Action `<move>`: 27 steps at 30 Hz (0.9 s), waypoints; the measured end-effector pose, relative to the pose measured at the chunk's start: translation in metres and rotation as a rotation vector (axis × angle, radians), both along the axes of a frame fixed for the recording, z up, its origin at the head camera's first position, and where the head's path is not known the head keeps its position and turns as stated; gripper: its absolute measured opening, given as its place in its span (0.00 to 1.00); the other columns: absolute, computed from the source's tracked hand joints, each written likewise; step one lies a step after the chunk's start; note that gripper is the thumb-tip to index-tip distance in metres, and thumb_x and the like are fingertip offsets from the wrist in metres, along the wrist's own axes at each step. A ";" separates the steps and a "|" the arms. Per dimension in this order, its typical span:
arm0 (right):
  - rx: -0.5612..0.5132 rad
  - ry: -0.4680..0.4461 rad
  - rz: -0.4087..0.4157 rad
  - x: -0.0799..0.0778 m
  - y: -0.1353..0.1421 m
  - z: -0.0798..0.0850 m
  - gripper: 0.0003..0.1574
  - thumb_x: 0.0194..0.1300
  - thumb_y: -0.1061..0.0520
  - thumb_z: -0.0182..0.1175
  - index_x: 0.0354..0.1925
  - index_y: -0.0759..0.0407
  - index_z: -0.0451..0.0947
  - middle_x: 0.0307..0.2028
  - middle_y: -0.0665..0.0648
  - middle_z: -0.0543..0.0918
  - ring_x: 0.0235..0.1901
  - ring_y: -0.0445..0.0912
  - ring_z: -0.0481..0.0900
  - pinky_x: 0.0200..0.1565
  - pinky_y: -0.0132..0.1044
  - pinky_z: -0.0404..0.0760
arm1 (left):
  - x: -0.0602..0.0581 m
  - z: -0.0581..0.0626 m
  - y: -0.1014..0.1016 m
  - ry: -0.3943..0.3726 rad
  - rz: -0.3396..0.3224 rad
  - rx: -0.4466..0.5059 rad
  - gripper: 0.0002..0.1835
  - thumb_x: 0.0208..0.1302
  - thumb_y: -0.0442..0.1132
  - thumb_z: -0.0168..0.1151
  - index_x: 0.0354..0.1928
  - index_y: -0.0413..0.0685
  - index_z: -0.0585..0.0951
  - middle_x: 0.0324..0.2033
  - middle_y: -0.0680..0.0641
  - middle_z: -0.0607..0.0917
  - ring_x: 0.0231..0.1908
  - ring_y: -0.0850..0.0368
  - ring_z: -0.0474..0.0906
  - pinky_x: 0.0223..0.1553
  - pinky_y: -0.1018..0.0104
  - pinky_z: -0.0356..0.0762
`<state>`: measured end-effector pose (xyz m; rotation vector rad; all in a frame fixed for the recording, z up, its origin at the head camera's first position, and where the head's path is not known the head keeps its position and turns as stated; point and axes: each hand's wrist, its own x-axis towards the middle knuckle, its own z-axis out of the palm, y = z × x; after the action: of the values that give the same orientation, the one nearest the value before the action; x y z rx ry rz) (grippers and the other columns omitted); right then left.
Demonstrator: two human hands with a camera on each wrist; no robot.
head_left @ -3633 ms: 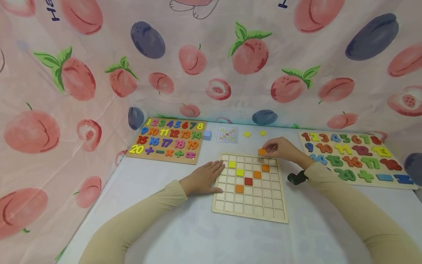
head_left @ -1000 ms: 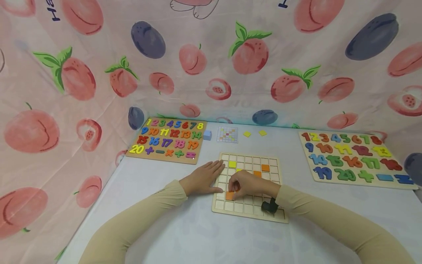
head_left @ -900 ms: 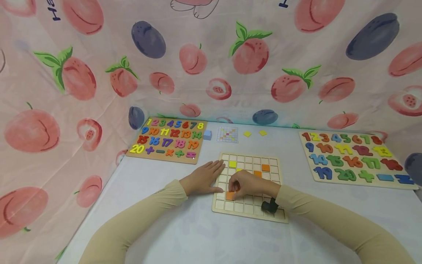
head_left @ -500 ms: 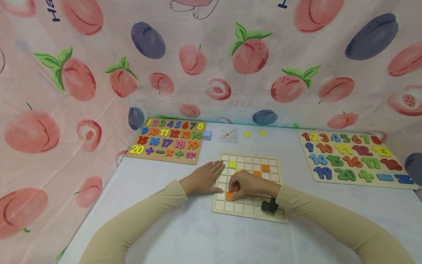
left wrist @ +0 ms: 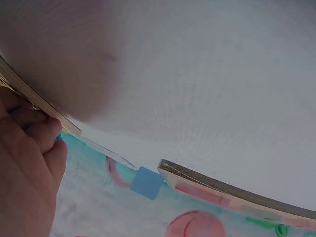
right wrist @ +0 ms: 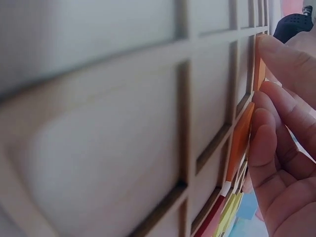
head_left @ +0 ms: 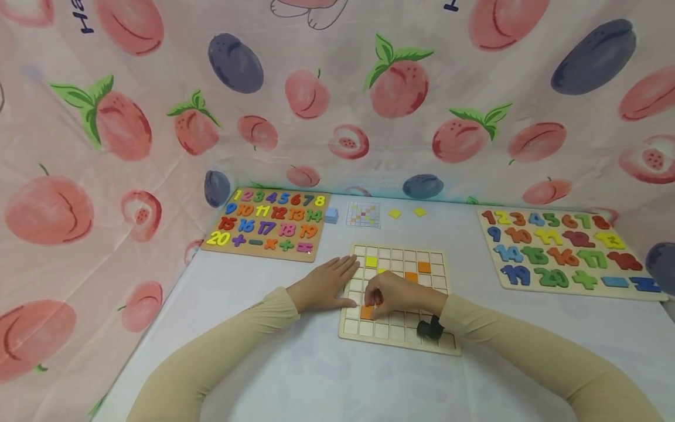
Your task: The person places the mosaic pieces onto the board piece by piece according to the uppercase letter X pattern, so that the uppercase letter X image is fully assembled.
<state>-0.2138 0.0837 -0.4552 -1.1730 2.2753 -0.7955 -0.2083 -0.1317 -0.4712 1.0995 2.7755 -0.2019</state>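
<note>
A wooden grid board (head_left: 398, 347) lies on the white table. My right hand (head_left: 395, 293) pinches an orange tile (head_left: 367, 312) at a cell in the lower left of the grid. In the right wrist view the thumb is on that orange tile (right wrist: 259, 61), with another orange tile (right wrist: 240, 140) and a red tile (right wrist: 210, 217) in cells farther along. My left hand (head_left: 323, 286) rests at the board's left edge, fingers extended. Toward the board's far side sit a yellow tile (head_left: 371, 262) and orange squares, one (head_left: 424, 267) near the right. My right hand hides the middle cells.
Behind the board lie a printed pattern card (head_left: 363, 215), two loose yellow tiles, one (head_left: 395, 214) beside the card, and a light blue block (head_left: 331, 215). Number puzzle boards stand at left (head_left: 274, 252) and right (head_left: 580, 290). A fruit-print cloth (head_left: 348, 88) hangs behind.
Since the earliest frame my right hand has carried the orange tile from behind the board's far edge to the lower-left cells. Over the last second both hands stay in place.
</note>
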 end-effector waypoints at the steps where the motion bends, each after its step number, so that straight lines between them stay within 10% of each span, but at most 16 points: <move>1: 0.003 0.001 0.002 0.000 0.000 0.000 0.09 0.48 0.59 0.73 0.28 0.56 0.82 0.25 0.49 0.82 0.23 0.33 0.71 0.28 0.25 0.75 | 0.000 0.000 0.000 0.001 -0.001 0.002 0.49 0.62 0.71 0.43 0.73 0.42 0.50 0.74 0.43 0.50 0.73 0.50 0.48 0.73 0.58 0.49; 16: -0.029 0.011 0.009 -0.009 0.006 0.007 0.11 0.47 0.56 0.74 0.30 0.55 0.82 0.26 0.48 0.82 0.25 0.35 0.73 0.29 0.26 0.76 | -0.001 -0.002 0.000 0.011 -0.004 -0.012 0.50 0.62 0.71 0.42 0.73 0.42 0.49 0.74 0.43 0.49 0.73 0.50 0.47 0.73 0.59 0.48; 27: -0.076 -0.154 0.069 -0.032 0.029 0.019 0.15 0.49 0.59 0.72 0.38 0.59 0.83 0.33 0.54 0.84 0.30 0.43 0.78 0.34 0.30 0.80 | 0.000 0.000 0.000 -0.016 0.024 -0.015 0.50 0.62 0.72 0.40 0.74 0.43 0.47 0.74 0.44 0.48 0.74 0.52 0.45 0.74 0.60 0.46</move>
<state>-0.2463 0.1124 -0.4361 -1.1751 2.0852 -0.9202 -0.2080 -0.1316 -0.4713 1.0590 2.7667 -0.2102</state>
